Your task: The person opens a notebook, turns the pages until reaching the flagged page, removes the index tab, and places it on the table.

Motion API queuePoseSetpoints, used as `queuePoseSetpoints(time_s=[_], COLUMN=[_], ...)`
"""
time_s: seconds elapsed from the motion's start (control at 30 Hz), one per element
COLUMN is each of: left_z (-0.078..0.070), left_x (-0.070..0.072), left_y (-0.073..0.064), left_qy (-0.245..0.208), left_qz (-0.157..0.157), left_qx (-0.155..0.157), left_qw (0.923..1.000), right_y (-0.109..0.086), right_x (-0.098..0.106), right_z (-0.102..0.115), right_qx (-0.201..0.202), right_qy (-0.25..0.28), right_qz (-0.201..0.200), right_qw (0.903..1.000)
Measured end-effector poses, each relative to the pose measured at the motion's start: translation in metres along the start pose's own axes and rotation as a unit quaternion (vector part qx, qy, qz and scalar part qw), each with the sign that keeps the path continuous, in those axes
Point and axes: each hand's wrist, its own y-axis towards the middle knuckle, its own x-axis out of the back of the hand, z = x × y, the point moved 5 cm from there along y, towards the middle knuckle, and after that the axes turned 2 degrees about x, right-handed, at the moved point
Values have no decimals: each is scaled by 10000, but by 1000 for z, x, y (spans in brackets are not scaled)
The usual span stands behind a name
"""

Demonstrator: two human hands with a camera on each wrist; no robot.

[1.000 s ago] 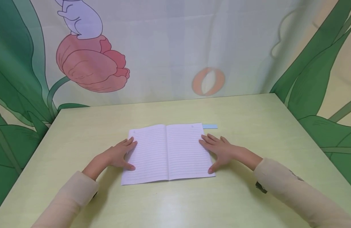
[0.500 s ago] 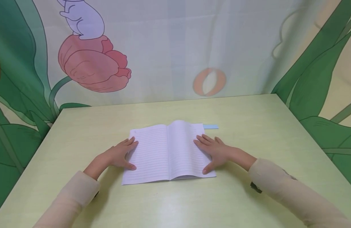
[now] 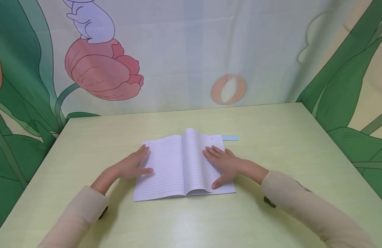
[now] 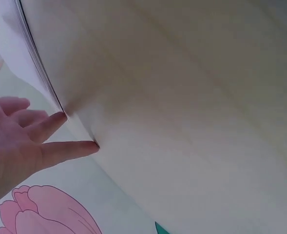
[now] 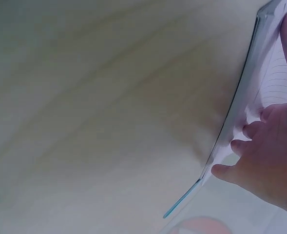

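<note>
At lower centre, your left grip (image 3: 131,166) and right grip (image 3: 222,165), both spread, are touching opposite halves of the open notebook (image 3: 167,168).

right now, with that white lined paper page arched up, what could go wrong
The arched white lined paper page could crease if the spread right hand presses it flat. The flat light-blue strip sticking out past the far right corner of the open white notebook might bend or slip if the notebook shifts. The left hand touches only the outer part of the left page, so the notebook could slide if pushed.
</note>
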Motion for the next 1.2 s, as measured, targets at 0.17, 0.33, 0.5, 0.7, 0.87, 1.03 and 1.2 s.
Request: queuePoseSetpoints(time_s=[0.17, 0.33, 0.5, 0.7, 0.87, 1.03, 1.2], left_z=[0, -3, -4, -3, -4, -6, -8], left_x=[6, 13, 13, 8, 6, 5, 6], left_y=[1, 2, 3, 3, 3, 3, 3], left_qy=[-886, -2602, -4227, -5237, -5193, -5158, -5148], left_qz=[-448, -968, -796, -478, -304, -244, -255], left_qx=[280, 548, 761, 941, 928, 932, 959], left_qw=[9947, 9591, 8996, 8453, 8490, 8513, 8516], right_y=[6, 12, 21, 34, 44, 53, 60], right_x=[0, 2, 4, 7, 10, 11, 14], right_z=[4, 9, 14, 23, 34, 44, 58], right_qx=[15, 2, -9, 101, 266, 418, 510], right_qy=[-24, 15, 211, 205, 320, 333, 651], right_qz=[5, -2, -60, -191, -308, -371, -325], right_qw=[10000, 10000, 9998, 9996, 9987, 9979, 9960])
